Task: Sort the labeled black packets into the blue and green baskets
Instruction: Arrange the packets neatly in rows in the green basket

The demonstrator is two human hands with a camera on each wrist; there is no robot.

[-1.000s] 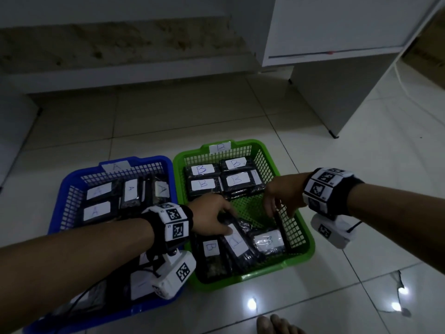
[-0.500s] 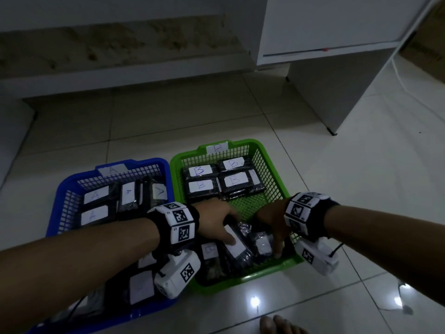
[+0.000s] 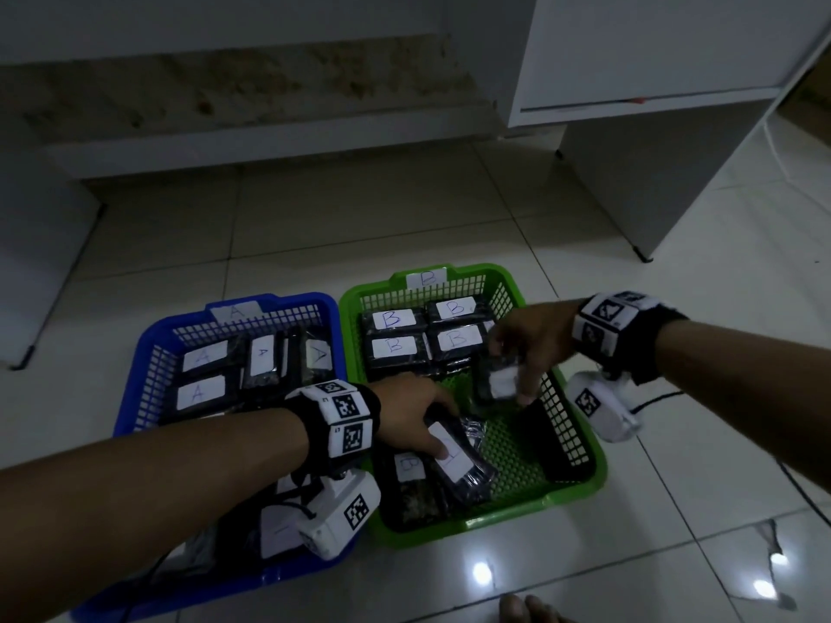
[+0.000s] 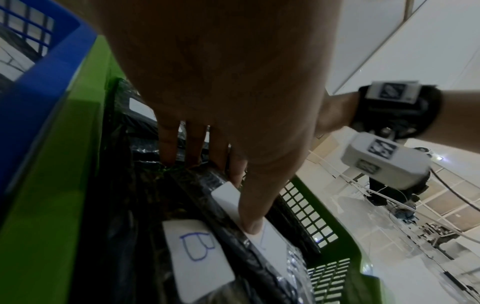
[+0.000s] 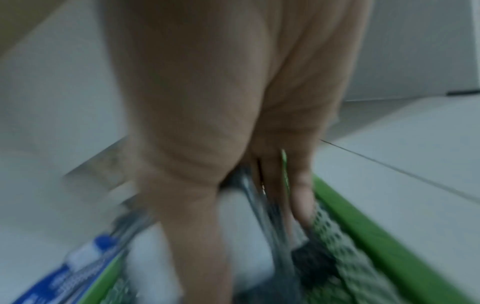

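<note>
Right hand [image 3: 528,341] grasps a black labelled packet [image 3: 497,382] over the green plastic basket [image 3: 580,481]; left hand [image 3: 411,418] grips another black packet [image 3: 458,460].

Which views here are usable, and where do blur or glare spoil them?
Head view: dim, sharp enough to read B labels in the green basket; lamp glare on the floor tiles. Left wrist: fairly sharp, left hand fills it. Right wrist: heavy motion blur, right hand smeared.

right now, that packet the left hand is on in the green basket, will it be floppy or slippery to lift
Probably fairly stiff: the packet keeps a flat brick shape while leaning on its neighbour. Likely slippery, since its wrap looks glossy and crinkled. The left hand spans it, so it is probably light.
</note>
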